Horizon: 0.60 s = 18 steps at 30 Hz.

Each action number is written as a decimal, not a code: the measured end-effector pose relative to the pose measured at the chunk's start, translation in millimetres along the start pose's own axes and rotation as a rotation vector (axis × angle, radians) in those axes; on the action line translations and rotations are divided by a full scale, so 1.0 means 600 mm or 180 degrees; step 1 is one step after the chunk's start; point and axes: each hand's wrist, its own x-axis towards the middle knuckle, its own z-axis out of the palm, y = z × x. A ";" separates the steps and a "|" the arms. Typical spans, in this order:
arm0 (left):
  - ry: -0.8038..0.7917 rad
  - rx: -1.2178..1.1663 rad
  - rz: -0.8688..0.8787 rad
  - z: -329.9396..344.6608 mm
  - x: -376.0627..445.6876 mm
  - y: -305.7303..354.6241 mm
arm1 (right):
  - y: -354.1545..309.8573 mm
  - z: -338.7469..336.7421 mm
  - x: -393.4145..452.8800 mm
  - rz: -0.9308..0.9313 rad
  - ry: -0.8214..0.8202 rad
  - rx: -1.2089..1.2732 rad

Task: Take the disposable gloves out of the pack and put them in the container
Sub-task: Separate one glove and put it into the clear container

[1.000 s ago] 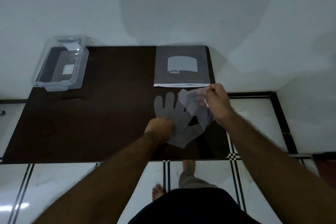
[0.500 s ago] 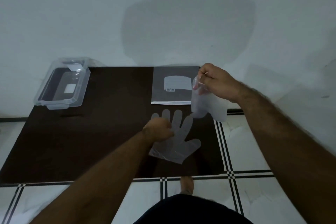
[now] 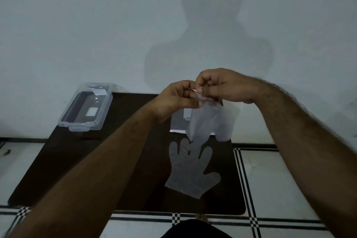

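Observation:
A clear disposable glove (image 3: 211, 121) hangs in the air above the dark table (image 3: 116, 160), pinched at its top edge by both hands. My left hand (image 3: 176, 98) and my right hand (image 3: 222, 85) meet at that edge, fingers closed on the plastic. A second clear glove (image 3: 190, 172) lies flat on the table below, fingers pointing away from me. The grey glove pack (image 3: 178, 121) lies behind it, mostly hidden by the hanging glove and my left wrist. The clear plastic container (image 3: 87, 107) stands open at the table's far left corner.
A pale wall rises right behind the table. White floor tiles with black checked lines (image 3: 270, 179) run along the right and front of the table. My dark trousers and a foot (image 3: 201, 218) show at the bottom edge.
My left hand has left the glove lying on the table and risen to join my right hand on the hanging glove's top edge. The camera has tilted up.

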 end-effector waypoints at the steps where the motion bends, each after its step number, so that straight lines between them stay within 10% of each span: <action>1: 0.0048 0.0030 0.0024 -0.005 -0.008 0.007 | -0.009 0.003 0.003 -0.0006 0.0027 0.0024; 18: 0.1573 -0.0525 0.0291 -0.155 -0.183 0.055 | -0.068 0.135 0.066 -0.0112 0.0332 0.0316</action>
